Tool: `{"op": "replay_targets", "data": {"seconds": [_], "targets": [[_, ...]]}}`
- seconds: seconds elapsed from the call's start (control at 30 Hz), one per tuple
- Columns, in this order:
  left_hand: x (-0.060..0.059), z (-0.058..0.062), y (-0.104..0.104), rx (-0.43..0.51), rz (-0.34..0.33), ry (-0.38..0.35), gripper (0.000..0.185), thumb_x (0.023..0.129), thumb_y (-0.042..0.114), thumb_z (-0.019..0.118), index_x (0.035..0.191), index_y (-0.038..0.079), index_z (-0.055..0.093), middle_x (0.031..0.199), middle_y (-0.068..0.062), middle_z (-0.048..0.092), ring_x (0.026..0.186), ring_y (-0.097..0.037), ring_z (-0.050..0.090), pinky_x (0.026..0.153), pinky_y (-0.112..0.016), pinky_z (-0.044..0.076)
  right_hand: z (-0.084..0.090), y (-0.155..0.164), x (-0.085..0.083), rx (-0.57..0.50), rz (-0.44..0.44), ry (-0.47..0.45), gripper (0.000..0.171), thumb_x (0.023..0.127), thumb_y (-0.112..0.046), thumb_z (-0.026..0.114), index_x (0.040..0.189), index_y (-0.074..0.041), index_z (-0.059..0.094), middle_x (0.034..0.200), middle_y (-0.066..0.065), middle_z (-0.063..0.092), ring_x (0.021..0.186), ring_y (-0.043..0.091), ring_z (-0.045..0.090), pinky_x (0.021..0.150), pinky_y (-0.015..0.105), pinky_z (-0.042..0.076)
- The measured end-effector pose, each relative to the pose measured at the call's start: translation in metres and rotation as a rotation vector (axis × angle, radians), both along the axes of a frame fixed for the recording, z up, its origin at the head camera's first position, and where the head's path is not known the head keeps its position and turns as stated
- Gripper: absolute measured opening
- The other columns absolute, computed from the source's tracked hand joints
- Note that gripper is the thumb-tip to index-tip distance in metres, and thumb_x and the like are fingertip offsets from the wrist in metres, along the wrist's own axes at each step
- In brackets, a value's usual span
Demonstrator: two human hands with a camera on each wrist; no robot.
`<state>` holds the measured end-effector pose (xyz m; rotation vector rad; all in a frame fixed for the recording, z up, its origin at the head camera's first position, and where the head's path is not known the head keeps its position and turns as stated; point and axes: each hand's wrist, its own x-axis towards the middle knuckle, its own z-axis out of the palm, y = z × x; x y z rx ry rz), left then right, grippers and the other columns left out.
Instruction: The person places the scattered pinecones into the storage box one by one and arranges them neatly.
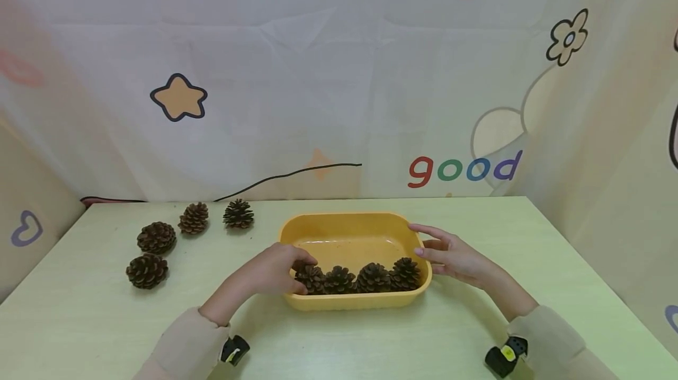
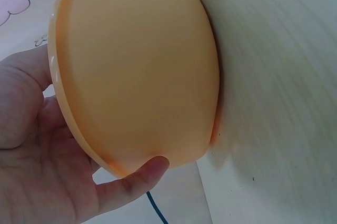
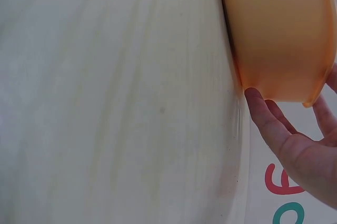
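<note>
A yellow plastic basin [image 1: 344, 302] stands on the table with a row of several pine cones along its near side. My left hand [image 1: 278, 268] reaches over the left rim, finger and thumb around the leftmost pine cone [image 1: 311, 280]. Seen from the left wrist, a finger of that hand [image 2: 58, 145] lies against the outer wall of the basin [image 2: 142, 66]; the cone is hidden there. At the right end, my right hand [image 1: 450, 256] holds the rim, some fingertips over it and others outside. The right wrist view shows fingers [image 3: 266, 124] touching the outer wall.
Outside the basin, to the left, lie more pine cones: one near the front [image 1: 147, 270], another behind it [image 1: 156, 237], and two further back, a pine cone [image 1: 193, 218] and a darker pine cone [image 1: 238, 214]. A printed curtain [image 1: 318, 103] hangs behind the table [image 1: 339, 345].
</note>
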<state>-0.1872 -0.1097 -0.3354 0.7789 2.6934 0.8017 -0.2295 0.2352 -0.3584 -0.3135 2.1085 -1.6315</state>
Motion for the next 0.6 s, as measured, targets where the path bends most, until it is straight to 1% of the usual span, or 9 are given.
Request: {"op": "replay_targets", "data": {"seconds": [0.13, 0.27, 0.4, 0.5, 0.6], "targets": [[0.0, -0.001, 0.0, 0.004, 0.001, -0.006, 0.043, 0.073, 0.007, 0.075, 0.113, 0.0, 0.062, 0.114, -0.011, 0.061, 0.101, -0.03, 0.058, 0.086, -0.043, 0.048, -0.001, 0.0, 0.0, 0.006, -0.005, 0.001, 0.071, 0.088, -0.027, 0.06, 0.145, -0.01, 0.021, 0.141, 0.029, 0.024, 0.118, 0.036, 0.046, 0.09, 0.039, 0.047], [0.0, 0.0, 0.001, 0.003, 0.001, -0.006, 0.044, 0.073, 0.007, 0.074, 0.115, 0.0, 0.061, 0.116, -0.011, 0.061, 0.105, -0.03, 0.057, 0.088, -0.043, 0.047, -0.001, 0.0, 0.0, 0.006, -0.004, 0.0, 0.071, 0.088, -0.027, 0.06, 0.145, -0.009, 0.022, 0.141, 0.029, 0.025, 0.116, 0.033, 0.049, 0.09, 0.039, 0.047], [0.002, 0.003, -0.001, 0.017, 0.007, -0.011, 0.045, 0.074, 0.007, 0.074, 0.116, -0.001, 0.06, 0.116, -0.012, 0.061, 0.106, -0.03, 0.056, 0.089, -0.043, 0.046, -0.001, 0.0, 0.0, 0.006, -0.003, 0.001, 0.07, 0.088, -0.027, 0.06, 0.145, -0.009, 0.022, 0.14, 0.029, 0.025, 0.114, 0.03, 0.05, 0.09, 0.039, 0.047], [0.004, 0.006, -0.005, 0.036, 0.009, -0.011, 0.046, 0.075, 0.008, 0.073, 0.117, -0.001, 0.059, 0.116, -0.011, 0.061, 0.106, -0.029, 0.056, 0.089, -0.042, 0.046, -0.001, 0.0, 0.0, 0.004, 0.001, 0.002, 0.07, 0.088, -0.026, 0.06, 0.145, -0.009, 0.022, 0.14, 0.03, 0.025, 0.115, 0.031, 0.05, 0.09, 0.04, 0.047], [0.005, 0.008, -0.009, 0.051, 0.006, 0.006, 0.046, 0.075, 0.009, 0.073, 0.118, 0.0, 0.059, 0.116, -0.011, 0.061, 0.106, -0.027, 0.057, 0.089, -0.041, 0.047, 0.0, 0.001, 0.0, 0.002, 0.003, 0.002, 0.07, 0.089, -0.026, 0.06, 0.145, -0.008, 0.022, 0.139, 0.03, 0.025, 0.115, 0.032, 0.049, 0.09, 0.04, 0.047]]}}
